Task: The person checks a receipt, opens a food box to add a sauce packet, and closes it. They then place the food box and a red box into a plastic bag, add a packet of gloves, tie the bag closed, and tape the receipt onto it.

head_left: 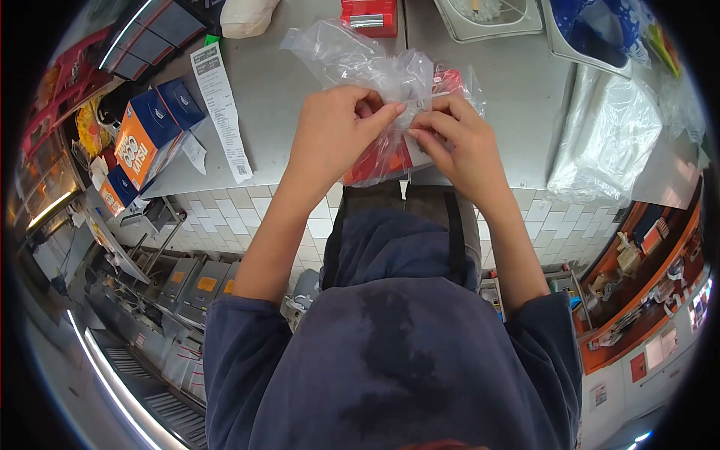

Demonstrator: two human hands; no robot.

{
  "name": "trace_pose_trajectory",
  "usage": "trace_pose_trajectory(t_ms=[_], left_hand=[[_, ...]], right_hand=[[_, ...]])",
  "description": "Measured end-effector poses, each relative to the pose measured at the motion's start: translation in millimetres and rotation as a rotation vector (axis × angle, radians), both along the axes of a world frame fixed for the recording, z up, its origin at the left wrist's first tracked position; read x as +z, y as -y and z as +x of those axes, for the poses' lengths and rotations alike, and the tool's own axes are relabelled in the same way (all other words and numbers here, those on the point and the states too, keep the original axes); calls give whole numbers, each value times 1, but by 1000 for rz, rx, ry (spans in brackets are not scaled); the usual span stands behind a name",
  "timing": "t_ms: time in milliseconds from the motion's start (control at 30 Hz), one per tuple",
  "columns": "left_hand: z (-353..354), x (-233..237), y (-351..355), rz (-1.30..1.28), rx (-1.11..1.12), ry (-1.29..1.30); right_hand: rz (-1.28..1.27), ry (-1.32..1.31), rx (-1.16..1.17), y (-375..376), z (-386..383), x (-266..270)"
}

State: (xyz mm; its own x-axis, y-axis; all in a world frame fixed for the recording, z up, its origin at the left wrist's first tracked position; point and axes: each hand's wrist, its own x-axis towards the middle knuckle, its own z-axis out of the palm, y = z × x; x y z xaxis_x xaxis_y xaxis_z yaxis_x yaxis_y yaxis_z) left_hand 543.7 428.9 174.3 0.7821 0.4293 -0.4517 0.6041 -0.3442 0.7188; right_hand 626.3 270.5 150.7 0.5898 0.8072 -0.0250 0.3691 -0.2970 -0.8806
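A clear plastic bag lies bunched up near the front edge of the steel counter, with something red showing through its lower part. My left hand pinches the gathered plastic between thumb and fingers. Right beside it, my right hand has its thumb and fingertips closed on the same gathered neck, where a thin whitish strip sticks out. More red shows through the plastic behind my right fingers.
A long printed receipt and an orange-and-blue carton are on the left. At the back stand a red box and metal containers. Stacked clear plastic bags lie at the right edge of the counter.
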Motion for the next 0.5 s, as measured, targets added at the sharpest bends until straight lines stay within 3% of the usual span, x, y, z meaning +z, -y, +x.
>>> trace_pose_trajectory(t_ms=[100,167,267,500], left_hand=[[1,-8,-1,111,-130,26],[0,-21,1,270,-167,445],[4,-8,2,43,-176,241],[29,5,-23,-83,-340,-35]], right_hand=[[-29,-40,-2,6,4,-3],[-59,-46,15,7,5,-6],[-4,-48,-34,7,2,-10],[-32,-98,-71,0,-5,-5]])
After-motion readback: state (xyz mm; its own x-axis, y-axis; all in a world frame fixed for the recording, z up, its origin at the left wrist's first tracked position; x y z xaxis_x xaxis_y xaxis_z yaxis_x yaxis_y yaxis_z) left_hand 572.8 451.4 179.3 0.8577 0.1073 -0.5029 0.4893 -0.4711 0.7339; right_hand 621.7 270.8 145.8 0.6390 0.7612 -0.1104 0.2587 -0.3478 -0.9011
